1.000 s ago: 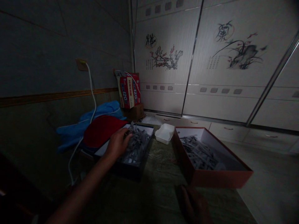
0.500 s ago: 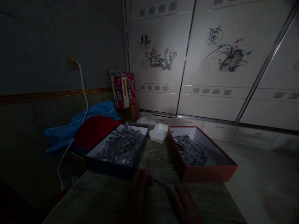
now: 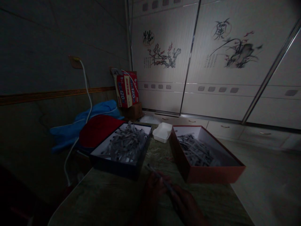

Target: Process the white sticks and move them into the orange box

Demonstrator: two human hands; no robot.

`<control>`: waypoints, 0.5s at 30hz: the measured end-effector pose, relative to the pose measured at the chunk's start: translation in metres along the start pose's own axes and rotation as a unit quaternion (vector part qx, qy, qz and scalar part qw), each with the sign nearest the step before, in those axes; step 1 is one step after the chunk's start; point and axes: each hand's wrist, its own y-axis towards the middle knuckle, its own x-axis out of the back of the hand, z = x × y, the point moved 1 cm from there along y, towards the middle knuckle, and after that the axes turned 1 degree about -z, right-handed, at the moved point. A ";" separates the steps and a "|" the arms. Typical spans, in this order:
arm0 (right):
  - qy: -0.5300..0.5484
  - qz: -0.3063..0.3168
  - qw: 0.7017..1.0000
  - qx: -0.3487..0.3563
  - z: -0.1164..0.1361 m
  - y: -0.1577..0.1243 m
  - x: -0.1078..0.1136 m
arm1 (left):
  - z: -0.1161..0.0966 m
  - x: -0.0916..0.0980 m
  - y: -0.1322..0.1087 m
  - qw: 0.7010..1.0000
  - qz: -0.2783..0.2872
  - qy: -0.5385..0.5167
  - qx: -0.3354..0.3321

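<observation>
A slim pale pen (image 3: 168, 186) slants between my hands over the table, its far end pointing up and left. My left hand (image 3: 154, 186) is closed around the pen near its upper part. The lower part is gripped by my right hand (image 3: 187, 202), just to the right and closer to me. Dim light blurs the fingers. Ahead on the left, a dark blue box (image 3: 110, 168) holds a heap of similar pens (image 3: 127, 142), pale with dark ends. An orange-red box (image 3: 213, 174) on the right contains another pile of pens (image 3: 196, 150).
Between the boxes, toward the back, sits a small white tray (image 3: 162, 132). Left of the blue box lie a red round item (image 3: 98, 130) and blue cloth (image 3: 103, 110). A white cable (image 3: 87, 81) hangs from the wall socket. Cartons (image 3: 127, 89) and sliding cabinet doors (image 3: 162, 94) stand behind.
My left hand has moved right, along the pen and closer to my right hand. The pen's far end now sticks out past the left fingers. The view has shifted slightly.
</observation>
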 end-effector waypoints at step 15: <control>-0.016 -0.006 1.000 0.000 -0.004 -0.003 0.008 | -0.003 0.000 -0.006 0.994 -0.081 0.070 0.015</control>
